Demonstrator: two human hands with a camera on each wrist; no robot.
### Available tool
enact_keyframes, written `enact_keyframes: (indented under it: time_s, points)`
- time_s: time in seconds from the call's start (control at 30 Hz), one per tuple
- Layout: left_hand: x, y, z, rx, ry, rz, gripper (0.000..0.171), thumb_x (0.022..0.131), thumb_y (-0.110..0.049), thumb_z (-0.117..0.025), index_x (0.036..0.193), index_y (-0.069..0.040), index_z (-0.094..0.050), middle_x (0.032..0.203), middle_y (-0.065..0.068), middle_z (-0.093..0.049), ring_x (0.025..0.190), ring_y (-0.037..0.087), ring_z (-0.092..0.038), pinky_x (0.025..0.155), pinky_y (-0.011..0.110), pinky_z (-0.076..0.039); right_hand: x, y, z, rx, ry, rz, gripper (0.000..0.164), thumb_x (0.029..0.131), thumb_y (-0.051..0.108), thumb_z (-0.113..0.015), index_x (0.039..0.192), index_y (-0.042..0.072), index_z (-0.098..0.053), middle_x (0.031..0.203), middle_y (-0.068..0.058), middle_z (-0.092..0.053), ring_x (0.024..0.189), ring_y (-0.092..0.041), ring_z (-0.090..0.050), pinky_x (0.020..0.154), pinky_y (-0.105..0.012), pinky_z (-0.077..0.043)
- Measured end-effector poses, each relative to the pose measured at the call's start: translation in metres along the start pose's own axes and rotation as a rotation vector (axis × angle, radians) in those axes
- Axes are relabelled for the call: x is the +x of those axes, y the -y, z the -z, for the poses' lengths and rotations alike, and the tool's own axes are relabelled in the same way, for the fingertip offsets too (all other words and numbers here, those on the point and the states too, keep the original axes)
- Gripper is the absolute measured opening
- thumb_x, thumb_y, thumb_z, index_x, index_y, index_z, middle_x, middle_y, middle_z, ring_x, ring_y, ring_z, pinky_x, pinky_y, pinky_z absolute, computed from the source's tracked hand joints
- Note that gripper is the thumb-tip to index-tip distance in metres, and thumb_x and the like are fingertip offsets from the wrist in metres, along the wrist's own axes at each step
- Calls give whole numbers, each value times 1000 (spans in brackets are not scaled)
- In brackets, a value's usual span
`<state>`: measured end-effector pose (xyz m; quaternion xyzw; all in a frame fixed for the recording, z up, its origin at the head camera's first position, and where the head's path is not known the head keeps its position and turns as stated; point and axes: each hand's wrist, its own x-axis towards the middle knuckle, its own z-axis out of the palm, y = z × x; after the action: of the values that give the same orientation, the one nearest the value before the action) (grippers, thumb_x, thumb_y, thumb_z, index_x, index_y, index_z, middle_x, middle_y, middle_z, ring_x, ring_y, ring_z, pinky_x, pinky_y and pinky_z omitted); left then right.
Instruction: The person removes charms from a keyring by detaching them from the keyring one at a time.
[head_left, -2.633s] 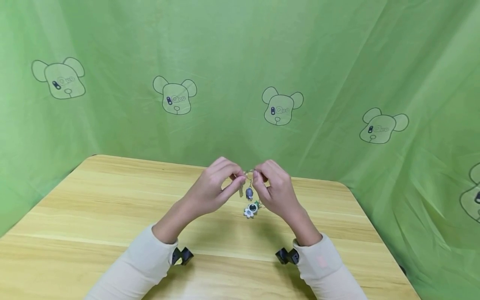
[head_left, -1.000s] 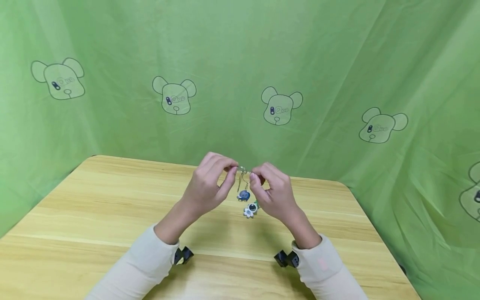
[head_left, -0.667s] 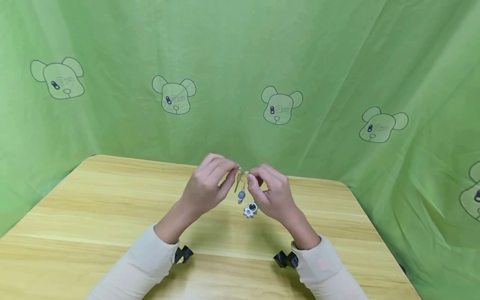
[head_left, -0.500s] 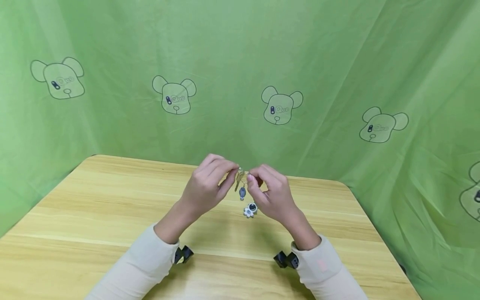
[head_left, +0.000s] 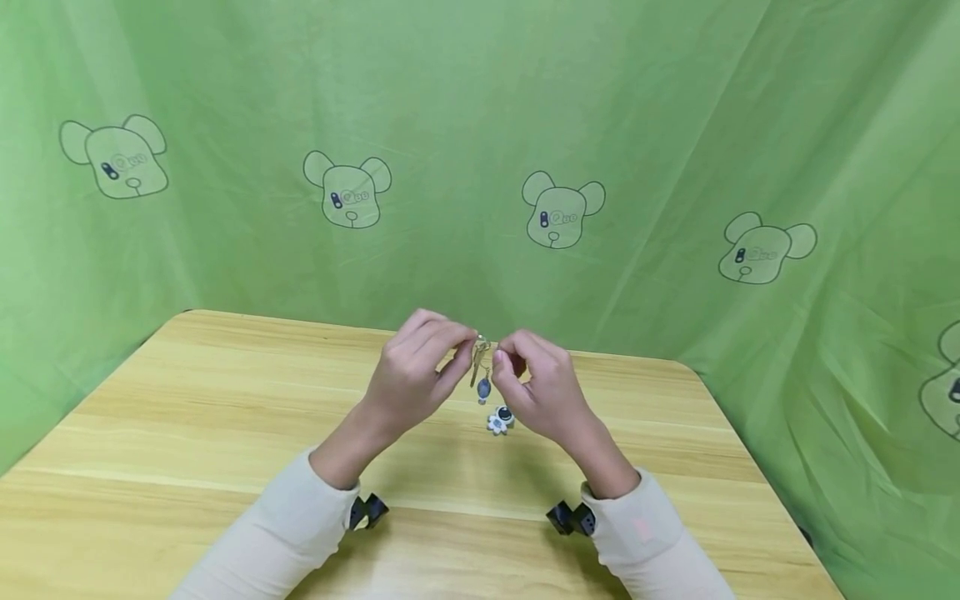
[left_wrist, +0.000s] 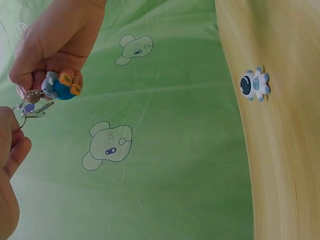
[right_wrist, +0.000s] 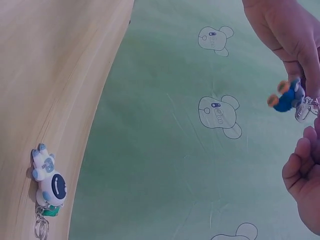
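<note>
In the head view my left hand [head_left: 412, 367] pinches a metal key ring [head_left: 482, 340] between thumb and forefinger, above the table. My right hand [head_left: 543, 387] pinches the same ring from the other side, its thumb and forefinger at the edge. From the ring hang a key [head_left: 477, 367] and a blue elephant charm [head_left: 483, 388] with orange feet, shown sharper in the left wrist view [left_wrist: 61, 88]. Below the hands, a white astronaut keychain [head_left: 500, 420] lies on the table; the right wrist view shows its green piece [right_wrist: 51, 211] and metal rings [right_wrist: 42, 229].
The wood-grain table [head_left: 225, 417] spreads beneath both forearms. Behind and beside it hangs a green curtain [head_left: 465, 100] printed with bear heads. A black wrist camera [head_left: 367, 511] is strapped at the left cuff, another camera [head_left: 572, 517] at the right.
Both hands have shifted slightly left with the ring. The elephant charm has swung and turned under it, and the key hangs lower in plain view. The astronaut keychain stays put.
</note>
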<state>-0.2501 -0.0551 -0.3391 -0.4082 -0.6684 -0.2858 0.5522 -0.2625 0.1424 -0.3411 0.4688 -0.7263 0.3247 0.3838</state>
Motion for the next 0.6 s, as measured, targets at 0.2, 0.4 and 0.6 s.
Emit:
enact_keyframes:
  time_s: [0.2,0.4,0.6]
  points:
    - [-1,1,-2,-13,-11,14,12,84,8,-72,94,1,-72,88,11,-75,80,24,-66,71,28,-57,-1,0,0,-6,43,-26,11,90,3,-52,81,7,-56,71,1,-55,62,-10,-50,52,-20,-44]
    - [-3,2,-2,-26,41,39,11,87,5,-73,96,-1,-74,91,10,-76,81,23,-67,70,27,-57,0,0,-1,-20,28,6,14,91,2,-50,79,7,-57,70,1,-54,61,-9,-50,51,-18,-42]
    - [-3,3,-1,-19,96,63,4,92,-1,-70,94,0,-73,88,9,-75,80,20,-65,70,23,-57,-1,-1,-1,-33,17,16,14,91,3,-50,80,6,-58,70,0,-54,61,-9,-50,51,-19,-43]
